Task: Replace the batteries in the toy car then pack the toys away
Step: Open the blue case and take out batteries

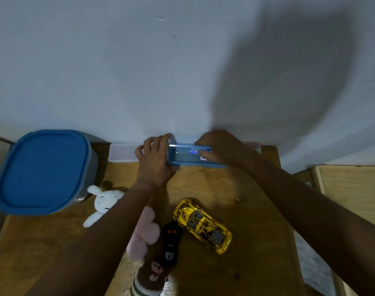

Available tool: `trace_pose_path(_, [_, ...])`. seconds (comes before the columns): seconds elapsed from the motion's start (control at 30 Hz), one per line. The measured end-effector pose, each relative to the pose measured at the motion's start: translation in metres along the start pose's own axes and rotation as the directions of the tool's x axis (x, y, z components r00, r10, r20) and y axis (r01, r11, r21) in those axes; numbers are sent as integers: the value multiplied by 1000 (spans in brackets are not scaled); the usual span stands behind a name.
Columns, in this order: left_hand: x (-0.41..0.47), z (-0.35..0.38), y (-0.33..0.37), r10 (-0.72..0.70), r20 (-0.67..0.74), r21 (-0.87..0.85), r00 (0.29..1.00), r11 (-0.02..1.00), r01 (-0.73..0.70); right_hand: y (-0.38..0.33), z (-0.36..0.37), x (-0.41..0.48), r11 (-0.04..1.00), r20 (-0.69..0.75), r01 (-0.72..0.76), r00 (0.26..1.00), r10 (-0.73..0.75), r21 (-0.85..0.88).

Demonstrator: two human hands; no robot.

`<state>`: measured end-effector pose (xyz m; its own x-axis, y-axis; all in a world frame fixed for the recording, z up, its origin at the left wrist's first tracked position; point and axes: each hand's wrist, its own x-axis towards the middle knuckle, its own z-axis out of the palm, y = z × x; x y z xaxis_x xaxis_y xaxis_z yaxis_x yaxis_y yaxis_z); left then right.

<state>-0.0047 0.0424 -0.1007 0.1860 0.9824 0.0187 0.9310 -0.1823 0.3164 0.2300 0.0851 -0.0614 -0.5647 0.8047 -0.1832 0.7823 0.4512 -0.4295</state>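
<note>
Toy car (202,225) on wooden table (235,184) by wall (118,71); left hand (155,161), right hand (220,148) fingers around blue box (182,157)

Wooden worktop (246,210). Far left: blue-lidded tub (43,169), white rabbit plush (103,201) just beside it. Far edge: flat white box (120,152), clear blue case (182,158) next to it. Middle: gold toy car (203,225), black remote control (170,242) just beside its nose, pink plush (146,229). Near edge: brown plush (150,274).

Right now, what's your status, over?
Left hand grips small blue box. Right hand on it, grip unclear. Gold toy car untouched, remote alongside. Nothing blocking.
</note>
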Motion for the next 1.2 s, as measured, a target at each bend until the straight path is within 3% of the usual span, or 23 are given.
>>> trace_pose_path(0.07, [-13, 1, 4, -4, -76, -5, 997, 1000, 3, 3, -1, -1, 1000, -20, 9, 1000, -9, 18])
trace_pose_path(0.17, [-24, 8, 4, 57, -10, 113, 998, 992, -55, 7, 5, -3, 1000, -130, 18, 991, -15, 22])
trace_pose_path(0.33, [-24, 12, 4, 42, 44, 155, 998, 987, -48, 7, 17, -7, 989, -451, -149, 883, 129, -11])
trace_pose_path(0.43, [-23, 10, 7, 44, 39, 154, 998, 987, -49, 1, 25, -10, 959, -521, -236, 845, 122, -159])
trace_pose_path(0.53, [-22, 9, 6, 32, 54, 158, 998, 987, -40, -1, 31, -13, 920, -560, -266, 826, 64, -287])
trace_pose_path(0.77, [-24, 11, 2, 39, 65, 159, 997, 986, -49, 2, 36, -13, 921, -558, -319, 817, 147, -225])
trace_pose_path(1.07, [-26, 10, 1, 49, 63, 122, 997, 991, -57, -4, 36, -19, 944, -557, -266, 822, 118, -193])
trace_pose_path(1.2, [-29, 9, -3, 71, 68, 102, 995, 992, -78, -13, 46, -21, 982, -553, -158, 830, 74, -104])
